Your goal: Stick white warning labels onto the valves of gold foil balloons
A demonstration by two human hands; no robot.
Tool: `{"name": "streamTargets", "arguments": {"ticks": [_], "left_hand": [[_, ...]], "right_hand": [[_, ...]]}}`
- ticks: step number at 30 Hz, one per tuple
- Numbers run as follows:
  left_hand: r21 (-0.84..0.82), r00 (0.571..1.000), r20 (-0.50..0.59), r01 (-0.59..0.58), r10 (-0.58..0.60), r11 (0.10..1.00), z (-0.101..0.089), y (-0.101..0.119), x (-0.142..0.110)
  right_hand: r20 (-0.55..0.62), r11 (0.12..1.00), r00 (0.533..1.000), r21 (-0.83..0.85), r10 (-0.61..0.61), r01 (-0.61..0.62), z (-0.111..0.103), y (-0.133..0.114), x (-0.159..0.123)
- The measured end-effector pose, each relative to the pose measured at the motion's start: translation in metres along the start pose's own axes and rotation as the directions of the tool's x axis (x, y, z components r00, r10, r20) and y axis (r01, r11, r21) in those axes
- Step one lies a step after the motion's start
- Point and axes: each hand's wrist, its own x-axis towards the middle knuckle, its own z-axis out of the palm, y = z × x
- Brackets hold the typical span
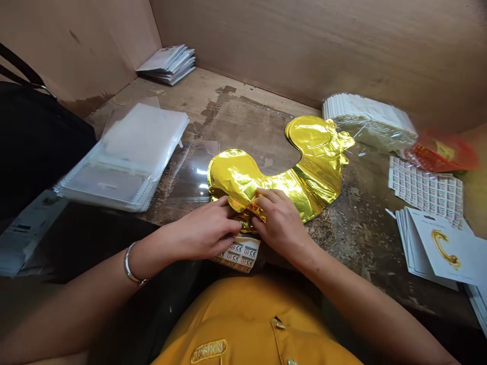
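Observation:
A flat gold foil balloon (304, 167), curved like the letter C, lies on the worn wooden table (357, 228). My left hand (207, 230) and my right hand (277, 220) meet at its near edge, fingers pinched on the crumpled foil. Under my left hand lies a sheet of small CE warning stickers (239, 253), partly covered. A silver bangle (131, 263) is on my left wrist.
A stack of clear plastic bags (129, 152) sits at the left, and a clear sleeve (192, 172) beside the balloon. White cards with a gold letter print (441, 248), a label sheet (426, 187), a wrapped white bundle (369, 121) and a red packet (441, 149) lie at the right. Plywood walls enclose the back.

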Motion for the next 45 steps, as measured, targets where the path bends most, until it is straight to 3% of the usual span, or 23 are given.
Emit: {"name": "streamTargets", "arguments": {"ticks": [3, 6, 7, 8, 9, 13, 16, 18, 20, 21, 22, 23, 24, 26, 29, 32, 35, 40, 43, 45], "left_hand": [[-0.038, 1.000, 0.015, -0.007, 0.007, 0.999, -0.001, 0.000, -0.001], [-0.055, 0.999, 0.018, 0.042, -0.041, 0.998, 0.002, -0.003, -0.003], [-0.061, 0.999, 0.024, 0.048, -0.047, 0.997, 0.002, -0.004, -0.003], [-0.069, 0.998, 0.032, 0.049, -0.047, 0.996, 0.003, -0.005, -0.003], [-0.077, 0.998, 0.038, 0.050, -0.047, 0.996, 0.003, -0.006, -0.003], [-0.089, 0.998, 0.038, 0.050, -0.047, 0.995, 0.004, -0.004, -0.003], [-0.074, 0.998, 0.027, 0.050, -0.048, 0.996, 0.005, -0.006, -0.002], [-0.071, 0.999, 0.020, 0.042, -0.040, 0.997, 0.006, -0.009, -0.001], [-0.081, 1.000, 0.019, 0.025, -0.024, 0.996, 0.005, -0.010, 0.000], [-0.092, 1.000, 0.023, 0.018, -0.016, 0.996, 0.003, -0.010, 0.000], [-0.112, 1.000, 0.011, 0.014, -0.013, 0.994, 0.002, -0.008, -0.001], [-0.144, 1.000, -0.001, 0.021, -0.022, 0.989, -0.001, -0.005, -0.002], [-0.188, 0.998, -0.022, 0.049, -0.054, 0.981, -0.003, -0.001, -0.003], [-0.331, 0.989, -0.051, 0.114, -0.139, 0.937, -0.007, 0.009, -0.007], [-0.528, 0.967, 0.008, 0.222, -0.256, 0.820, -0.011, 0.024, -0.014], [-0.555, 0.914, 0.085, 0.374, -0.396, 0.744, -0.009, 0.028, -0.023], [-0.627, 0.851, 0.126, 0.467, -0.510, 0.624, -0.003, 0.022, -0.031], [-0.869, 0.752, 0.258, 0.455, -0.606, 0.194, 0.015, 0.017, -0.036], [-0.899, 0.713, 0.283, 0.431, -0.641, 0.083, 0.026, 0.021, -0.035], [-0.896, 0.705, 0.281, 0.436, -0.651, 0.086, 0.031, 0.024, -0.035]], "right_hand": [[-0.013, 0.994, 0.997, 0.087, 0.070, -0.069, -0.007, 0.013, 0.005], [0.011, 0.898, 0.967, 0.368, 0.256, -0.242, -0.027, 0.058, 0.027], [-0.012, 0.834, 0.931, 0.448, 0.365, -0.321, -0.036, 0.081, 0.036], [-0.070, 0.765, 0.853, 0.484, 0.517, -0.424, -0.046, 0.105, 0.044], [-0.135, 0.741, 0.793, 0.477, 0.594, -0.474, -0.055, 0.131, 0.052], [-0.328, 0.676, 0.592, 0.413, 0.736, -0.610, -0.075, 0.213, 0.065], [-0.421, 0.647, 0.502, 0.354, 0.755, -0.676, -0.075, 0.229, 0.063], [-0.488, 0.654, 0.473, 0.319, 0.734, -0.686, -0.073, 0.212, 0.059], [-0.526, 0.743, 0.553, 0.266, 0.646, -0.614, -0.069, 0.172, 0.050], [-0.522, 0.838, 0.666, 0.219, 0.533, -0.499, -0.065, 0.145, 0.042], [-0.448, 0.923, 0.807, 0.195, 0.386, -0.332, -0.062, 0.115, 0.032], [-0.305, 0.960, 0.921, 0.217, 0.240, -0.179, -0.058, 0.084, 0.021], [-0.138, 0.965, 0.985, 0.256, 0.103, -0.065, -0.055, 0.055, 0.008], [0.057, 0.935, 0.996, 0.351, -0.073, 0.049, -0.048, 0.008, -0.015], [0.179, 0.889, 0.983, 0.456, -0.046, -0.042, -0.037, -0.022, -0.035], [0.244, 0.843, 0.967, 0.501, 0.076, -0.193, -0.029, -0.017, -0.036], [0.278, 0.806, 0.952, 0.529, 0.131, -0.265, -0.027, -0.006, -0.032], [0.344, 0.727, 0.924, 0.591, 0.166, -0.350, -0.024, -0.002, -0.036], [0.320, 0.785, 0.935, 0.534, 0.154, -0.312, -0.024, -0.006, -0.040], [0.145, 0.896, 0.983, 0.414, 0.110, -0.162, -0.025, -0.012, -0.041]]}}
